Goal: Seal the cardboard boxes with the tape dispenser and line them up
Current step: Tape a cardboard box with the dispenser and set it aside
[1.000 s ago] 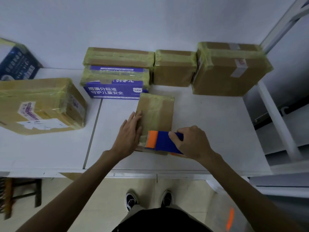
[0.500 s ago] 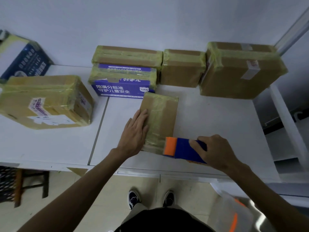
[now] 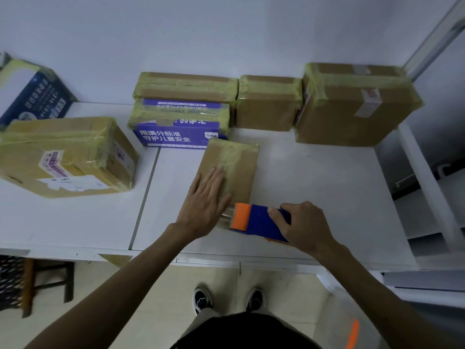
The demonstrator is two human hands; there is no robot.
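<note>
Head view: flat brown box (image 3: 232,167), tape-striped lengthwise.

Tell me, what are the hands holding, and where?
The right hand grips the tape dispenser by its blue body. The left hand holds nothing; it presses flat on the small box.

Open stretch of surface (image 3: 322,182) right of flat box (image 3: 234,162), back to taped boxes (image 3: 269,104) along wall (image 3: 226,34). Narrower lane left, before large box (image 3: 65,157). Near end blocked by tape dispenser (image 3: 254,220).
</note>
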